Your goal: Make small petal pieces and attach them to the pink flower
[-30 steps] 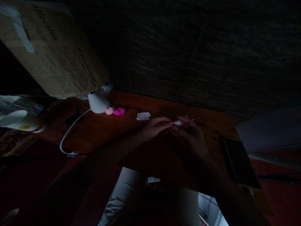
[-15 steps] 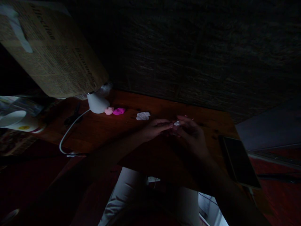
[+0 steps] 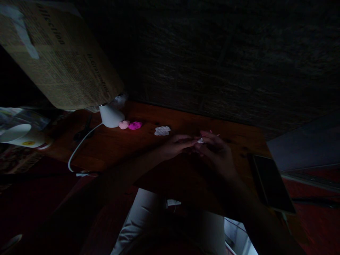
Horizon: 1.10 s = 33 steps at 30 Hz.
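The scene is dim. My left hand [image 3: 176, 144] and my right hand [image 3: 216, 152] meet over a brown wooden table [image 3: 148, 156]. Between their fingertips they pinch a small white piece [image 3: 201, 140]; a thin pink stick [image 3: 214, 134] pokes out just behind my right hand. On the table farther left lie a white crocheted piece [image 3: 162, 130], a bright pink piece [image 3: 135, 125] and a pale pink piece [image 3: 123, 124].
A white lamp base [image 3: 111, 115] with a white cable [image 3: 79, 145] stands at the back left under a newspaper-covered shade [image 3: 58, 56]. Dark scissors [image 3: 83, 131] lie beside it. A phone [image 3: 273, 184] lies at the right. A white cup [image 3: 22, 136] sits far left.
My fingers have closed further around the small white piece, so less of it shows. The hands stay in the same place over the table.
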Motion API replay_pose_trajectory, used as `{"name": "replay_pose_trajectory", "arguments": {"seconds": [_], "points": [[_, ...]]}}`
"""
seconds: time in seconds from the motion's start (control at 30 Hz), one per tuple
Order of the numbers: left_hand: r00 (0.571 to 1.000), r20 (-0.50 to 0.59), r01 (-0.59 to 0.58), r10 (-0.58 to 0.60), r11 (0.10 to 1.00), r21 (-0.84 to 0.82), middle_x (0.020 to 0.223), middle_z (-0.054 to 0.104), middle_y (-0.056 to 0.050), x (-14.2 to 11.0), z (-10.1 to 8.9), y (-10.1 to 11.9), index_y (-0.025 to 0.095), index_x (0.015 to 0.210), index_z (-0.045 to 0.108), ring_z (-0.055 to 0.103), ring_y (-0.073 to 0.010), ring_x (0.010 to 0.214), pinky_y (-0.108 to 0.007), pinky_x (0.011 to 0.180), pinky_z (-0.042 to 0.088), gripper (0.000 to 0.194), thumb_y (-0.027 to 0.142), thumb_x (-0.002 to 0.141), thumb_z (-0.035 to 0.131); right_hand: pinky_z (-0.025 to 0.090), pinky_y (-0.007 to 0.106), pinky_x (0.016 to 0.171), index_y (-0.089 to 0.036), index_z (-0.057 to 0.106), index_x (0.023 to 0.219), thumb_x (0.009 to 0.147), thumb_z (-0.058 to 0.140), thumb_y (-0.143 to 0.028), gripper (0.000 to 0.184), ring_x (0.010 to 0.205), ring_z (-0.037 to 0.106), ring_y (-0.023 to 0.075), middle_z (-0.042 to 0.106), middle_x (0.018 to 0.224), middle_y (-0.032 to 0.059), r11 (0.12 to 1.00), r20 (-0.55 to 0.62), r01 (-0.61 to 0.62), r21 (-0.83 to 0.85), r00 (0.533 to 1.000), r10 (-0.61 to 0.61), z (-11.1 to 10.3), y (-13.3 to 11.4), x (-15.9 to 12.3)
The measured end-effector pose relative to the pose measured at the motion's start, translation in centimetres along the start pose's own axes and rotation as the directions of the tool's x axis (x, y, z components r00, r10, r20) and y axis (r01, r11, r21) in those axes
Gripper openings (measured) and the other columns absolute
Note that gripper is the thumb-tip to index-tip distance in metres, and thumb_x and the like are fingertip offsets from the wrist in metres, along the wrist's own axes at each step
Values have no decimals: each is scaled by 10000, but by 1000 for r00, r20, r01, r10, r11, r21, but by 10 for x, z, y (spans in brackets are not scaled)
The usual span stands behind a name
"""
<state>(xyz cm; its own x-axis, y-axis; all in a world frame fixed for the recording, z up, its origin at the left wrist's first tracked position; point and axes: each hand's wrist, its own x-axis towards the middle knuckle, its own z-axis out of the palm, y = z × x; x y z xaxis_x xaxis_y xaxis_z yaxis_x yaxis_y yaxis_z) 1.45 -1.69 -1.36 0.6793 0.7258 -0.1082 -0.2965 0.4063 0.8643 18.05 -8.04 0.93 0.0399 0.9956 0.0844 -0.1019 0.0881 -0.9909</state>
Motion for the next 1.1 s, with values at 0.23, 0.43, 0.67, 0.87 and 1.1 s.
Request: {"name": "replay_pose_trajectory", "arguments": {"seconds": [0.23,0.43,0.67,0.87,1.1], "points": [[1000,11,-24,24,999,39,779,715,-44,-2,3,3,123,920,759,627,-105,690,-243,657,431,471,509,674,870,552,298,590,-284,718,1170,770,832,-349,421,610,625,129,790,1003,19,1000,2,16,-8,1000,-16,0,1,-1],[999,-3,-32,32,999,43,774,701,-35,-2,2,2,123,866,751,633,-110,702,-251,672,447,406,475,698,864,557,308,594,-291,709,1196,796,811,-342,416,585,612,122,785,1004,15,999,8,28,-31,1000,-27,0,4,-2],[999,26,-28,28,999,24,762,713,-52,-1,0,-1,125,861,754,646,-115,681,-235,634,445,417,511,722,836,565,309,607,-289,706,1204,799,809,-358,424,604,623,127,780,1001,14,999,11,23,-48,1000,-22,-1,3,-2],[1000,-15,-18,18,999,29,764,711,-35,0,0,0,125,861,751,640,-103,664,-231,636,454,452,522,676,863,582,311,646,-296,677,1245,813,799,-396,461,682,674,141,777,1068,26,995,7,52,-80,999,-52,1,7,0],[994,-109,-11,11,1000,-5,780,713,-47,4,-4,2,116,845,741,604,-89,647,-232,617,444,465,535,678,852,600,420,795,-246,592,1368,904,654,-505,535,1023,730,310,728,1244,146,692,-51,56,-720,990,-133,-68,-31,-36]]}}
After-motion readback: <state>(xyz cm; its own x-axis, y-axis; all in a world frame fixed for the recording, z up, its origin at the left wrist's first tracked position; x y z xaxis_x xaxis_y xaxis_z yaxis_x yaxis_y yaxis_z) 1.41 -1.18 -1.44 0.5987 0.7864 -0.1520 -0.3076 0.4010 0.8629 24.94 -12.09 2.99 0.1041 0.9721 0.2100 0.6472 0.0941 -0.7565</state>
